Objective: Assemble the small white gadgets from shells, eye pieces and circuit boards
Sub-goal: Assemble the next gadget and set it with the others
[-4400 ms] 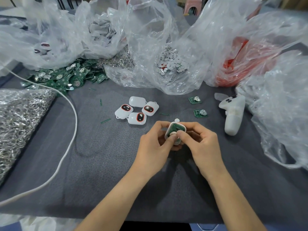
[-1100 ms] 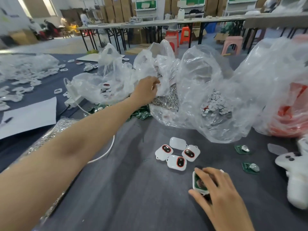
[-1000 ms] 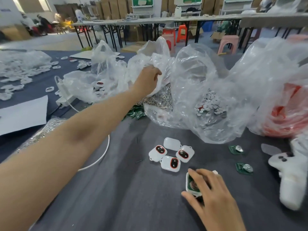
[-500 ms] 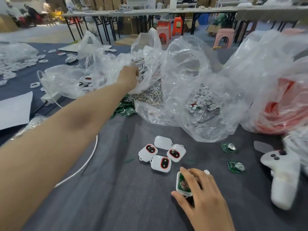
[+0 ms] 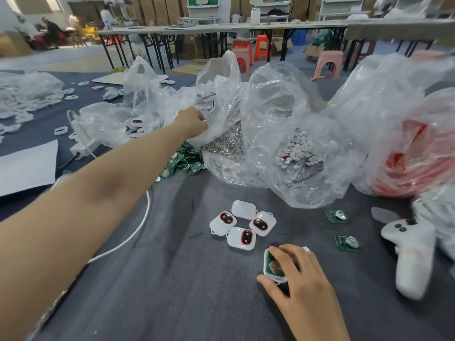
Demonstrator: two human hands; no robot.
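Observation:
My right hand (image 5: pixel 299 279) holds an open white shell with a green circuit board in it (image 5: pixel 273 265) down on the grey cloth near the front. My left hand (image 5: pixel 193 121) is stretched far out, fingers curled at the mouth of a clear bag of white shells (image 5: pixel 211 94); what it holds is hidden. Several finished white gadgets with red-rimmed eye pieces (image 5: pixel 242 225) lie in a cluster mid-table. Two loose circuit boards (image 5: pixel 336 215) (image 5: pixel 347 242) lie to the right. A pile of green boards (image 5: pixel 184 162) sits beneath my left wrist.
Clear bags hold metal rings (image 5: pixel 226 143), white round pieces (image 5: pixel 300 151) and red parts (image 5: pixel 413 168). A white handheld controller (image 5: pixel 411 254) lies at the right. A white cable (image 5: pixel 128 239) crosses the cloth on the left. White paper (image 5: pixel 27 166) lies far left.
My left hand left the shell and reached out to the far bags, shifting from the right bag opening to the shell bag. My right hand stays on the open shell.

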